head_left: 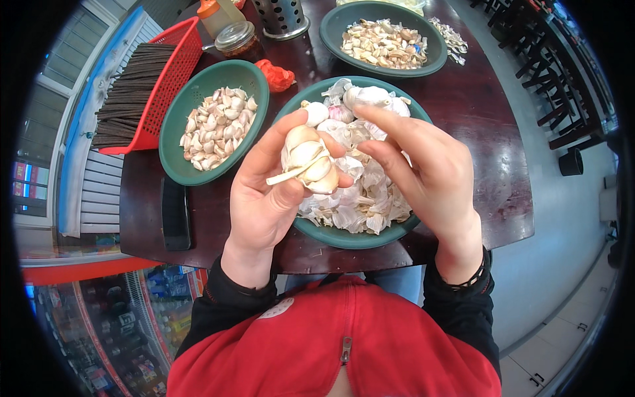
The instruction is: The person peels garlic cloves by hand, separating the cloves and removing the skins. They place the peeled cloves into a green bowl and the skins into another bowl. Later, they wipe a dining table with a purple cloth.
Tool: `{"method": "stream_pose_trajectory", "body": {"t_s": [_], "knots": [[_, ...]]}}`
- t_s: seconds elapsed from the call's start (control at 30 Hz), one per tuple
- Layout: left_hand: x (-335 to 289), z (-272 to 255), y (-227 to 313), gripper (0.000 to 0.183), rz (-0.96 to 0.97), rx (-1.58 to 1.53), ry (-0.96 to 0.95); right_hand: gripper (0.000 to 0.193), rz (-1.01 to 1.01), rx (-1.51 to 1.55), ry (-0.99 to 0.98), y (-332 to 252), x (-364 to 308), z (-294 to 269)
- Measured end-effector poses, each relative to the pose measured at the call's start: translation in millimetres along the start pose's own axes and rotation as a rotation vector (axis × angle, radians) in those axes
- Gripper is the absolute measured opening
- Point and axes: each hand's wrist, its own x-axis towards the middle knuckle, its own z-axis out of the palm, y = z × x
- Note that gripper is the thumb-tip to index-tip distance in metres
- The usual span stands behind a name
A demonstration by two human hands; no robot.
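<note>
Left grip [260, 208] curled round garlic bulb [308, 162], cloves showing, stalk pointing left. Right grip [430, 165] half open, nothing visible held, just right of bulb. Beneath both grips: green bowl [357, 242] of husks, bulbs, on dark surface [486, 149]. Below left grip: pale jacket patch [276, 308], lettering too small to read.

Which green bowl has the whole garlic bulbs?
The bowl closest to you: whole bulbs sit at its far side beyond papery skins, while the left bowl and far bowl show loose cloves.
</note>
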Motion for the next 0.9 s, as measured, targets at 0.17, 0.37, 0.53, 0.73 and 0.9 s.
{"method": "stream_pose_trajectory", "body": {"t_s": [0.17, 0.37, 0.53, 0.73, 0.9], "knots": [[-3.2, -1.6, -8.7, 0.067, 0.101, 0.159, 0.078, 0.035, -0.149, 0.130, -0.001, -9.7, -4.2, 2.6], [-5.9, -5.4, -10.0, 0.067, 0.181, 0.280, 0.019, 0.032, -0.132, 0.160, -0.017, -7.9, -6.7, 4.0], [-4.5, -3.6, -7.2, 0.066, 0.158, 0.428, 0.026, 0.030, -0.101, 0.151, -0.067, -7.9, -7.0, 2.7], [-3.4, 1.7, -7.3, 0.062, 0.143, 0.535, 0.076, 0.029, -0.001, 0.090, -0.148, -12.0, -12.2, 4.6], [-6.1, 7.1, -10.0, 0.059, 0.133, 0.496, 0.117, 0.027, 0.029, 0.082, -0.116, -12.1, -13.6, 9.9]]}}
